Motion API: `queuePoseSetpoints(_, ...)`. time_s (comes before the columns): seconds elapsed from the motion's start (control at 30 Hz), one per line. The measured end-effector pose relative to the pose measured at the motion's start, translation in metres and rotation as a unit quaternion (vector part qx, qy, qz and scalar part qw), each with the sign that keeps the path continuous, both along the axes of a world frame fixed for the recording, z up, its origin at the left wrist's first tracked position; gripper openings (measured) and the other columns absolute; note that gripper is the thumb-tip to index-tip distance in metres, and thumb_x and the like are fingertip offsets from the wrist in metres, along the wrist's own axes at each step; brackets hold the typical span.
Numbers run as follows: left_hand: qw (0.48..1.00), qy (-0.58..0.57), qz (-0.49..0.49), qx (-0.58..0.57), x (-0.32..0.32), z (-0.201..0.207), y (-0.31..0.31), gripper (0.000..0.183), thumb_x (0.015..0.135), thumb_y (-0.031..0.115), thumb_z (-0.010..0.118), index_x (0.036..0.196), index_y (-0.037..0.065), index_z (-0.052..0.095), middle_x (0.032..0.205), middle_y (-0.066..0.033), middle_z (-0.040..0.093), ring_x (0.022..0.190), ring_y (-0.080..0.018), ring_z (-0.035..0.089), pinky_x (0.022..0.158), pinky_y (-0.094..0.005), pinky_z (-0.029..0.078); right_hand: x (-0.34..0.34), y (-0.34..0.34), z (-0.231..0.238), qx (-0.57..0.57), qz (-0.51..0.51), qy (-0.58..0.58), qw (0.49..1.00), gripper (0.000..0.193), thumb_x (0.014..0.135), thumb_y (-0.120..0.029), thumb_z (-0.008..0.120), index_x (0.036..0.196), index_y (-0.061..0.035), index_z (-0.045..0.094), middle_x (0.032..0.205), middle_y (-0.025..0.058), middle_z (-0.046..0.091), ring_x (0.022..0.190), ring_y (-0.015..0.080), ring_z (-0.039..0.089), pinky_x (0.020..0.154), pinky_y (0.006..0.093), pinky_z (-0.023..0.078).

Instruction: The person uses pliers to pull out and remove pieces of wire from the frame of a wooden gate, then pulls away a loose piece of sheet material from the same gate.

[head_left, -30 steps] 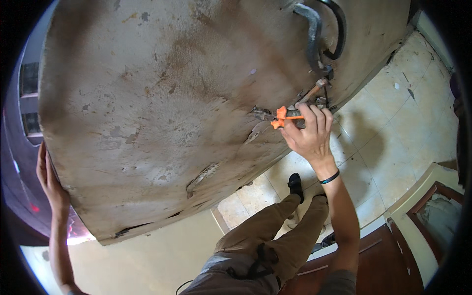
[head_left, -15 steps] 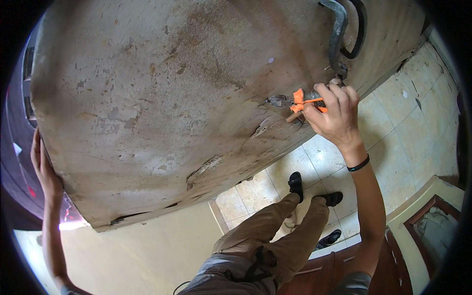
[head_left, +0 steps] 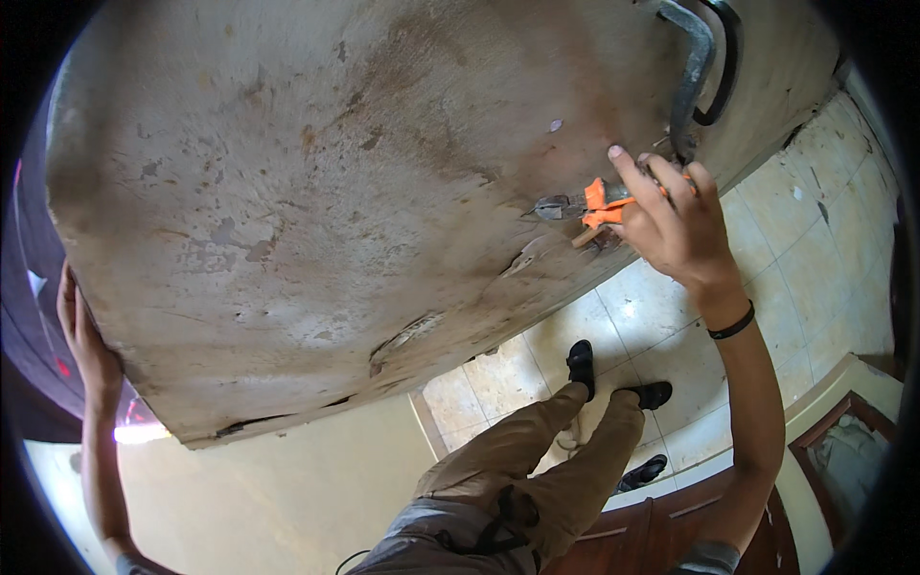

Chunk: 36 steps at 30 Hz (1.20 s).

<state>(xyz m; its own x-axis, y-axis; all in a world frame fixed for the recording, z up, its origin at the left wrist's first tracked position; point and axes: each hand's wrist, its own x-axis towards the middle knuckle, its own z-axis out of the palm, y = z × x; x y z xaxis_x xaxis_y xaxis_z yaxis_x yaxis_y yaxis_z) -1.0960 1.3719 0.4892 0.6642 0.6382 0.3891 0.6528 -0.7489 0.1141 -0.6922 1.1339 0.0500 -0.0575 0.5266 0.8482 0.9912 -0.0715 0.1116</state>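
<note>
- Pliers [head_left: 596, 194] with orange-and-dark handles are held in the right hand [head_left: 678, 225], over the right part of the board [head_left: 287, 240].
- The right grip is closed around the handles; the index finger is stretched out, its tip lifted toward the upper left.
- The plier head is pointed left, close to the board; whether the surface is touched by its tip cannot be told.
- The left hand [head_left: 88, 340] is laid along the board's left edge, fingers straight and pointed up; whether the grip there is clamped on the edge cannot be told, the far side being hidden.
- The board's face is worn, stained and flaked, and is marked by a long split [head_left: 407, 335] near the lower edge.
- A wooden stick [head_left: 585, 237] is seen just below the pliers, partly covered by the right hand.
- Above that hand, a bent grey bar [head_left: 697, 72] is seen, with a black loop [head_left: 731, 72] beside it.
- A dark band [head_left: 733, 323] is worn on the right wrist.
- Brown trousers [head_left: 517, 441] and dark shoes [head_left: 580, 364] are worn; the feet are set on a pale tiled floor [head_left: 767, 240].
</note>
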Motion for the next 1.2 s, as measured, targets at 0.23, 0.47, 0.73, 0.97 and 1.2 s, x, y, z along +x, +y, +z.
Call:
queuePoseSetpoints(0.23,1.000,0.002,0.002,-0.001,-0.006,-0.002,0.002,0.044,0.113,0.014,0.043,0.151,-0.006,0.045,0.155,-0.0183,0.045,0.143,-0.0263,0.046,0.120,-0.0361,0.035,-0.001,0.014,-0.010,0.020,-0.087,-0.022,0.996,0.047,0.083,-0.009,0.075,0.115,-0.0196,0.042,0.123,0.0142,0.064,0.109,0.0281,0.057,0.089,0.0411,0.044)
queuePoseSetpoints(0.47,1.000,0.005,0.005,-0.002,-0.011,0.002,0.004,0.044,0.113,0.014,0.042,0.151,-0.006,0.045,0.155,-0.0180,0.046,0.143,-0.0265,0.047,0.120,-0.0361,0.036,-0.014,0.026,-0.005,0.019,-0.141,0.046,0.989,0.054,0.079,-0.007,0.076,0.118,-0.0194,0.041,0.102,0.0080,0.056,0.091,0.0264,0.054,0.086,0.0396,0.044)
queuePoseSetpoints(0.73,1.000,0.010,0.006,-0.005,-0.014,0.005,0.004,0.044,0.113,0.015,0.042,0.151,-0.006,0.045,0.154,-0.0178,0.047,0.142,-0.0267,0.047,0.119,-0.0361,0.036,-0.017,0.025,-0.009,-0.080,-0.081,0.120,0.986,0.037,0.080,-0.007,0.073,0.108,-0.0134,0.050,0.086,0.0053,0.047,0.076,0.0239,0.048,0.072,0.0389,0.041)
queuePoseSetpoints(0.97,1.000,0.010,0.006,-0.001,-0.019,0.007,0.005,0.044,0.113,0.015,0.041,0.151,-0.006,0.046,0.153,-0.0175,0.048,0.142,-0.0269,0.048,0.119,-0.0360,0.036,-0.063,0.022,-0.011,-0.128,-0.064,0.333,0.932,0.040,0.075,-0.017,0.081,0.099,-0.0124,0.049,0.090,0.0089,0.053,0.083,0.0287,0.059,0.072,0.0405,0.050)
queuePoseSetpoints(1.2,1.000,0.010,-0.004,-0.001,-0.014,0.006,0.006,0.044,0.113,0.015,0.041,0.151,-0.006,0.046,0.152,-0.0173,0.049,0.141,-0.0272,0.048,0.119,-0.0360,0.036,-0.132,0.035,-0.024,-0.033,0.117,0.716,0.687,0.026,0.084,-0.009,0.067,0.102,-0.0063,0.049,0.073,0.0076,0.056,0.058,0.0286,0.060,0.054,0.0428,0.047)
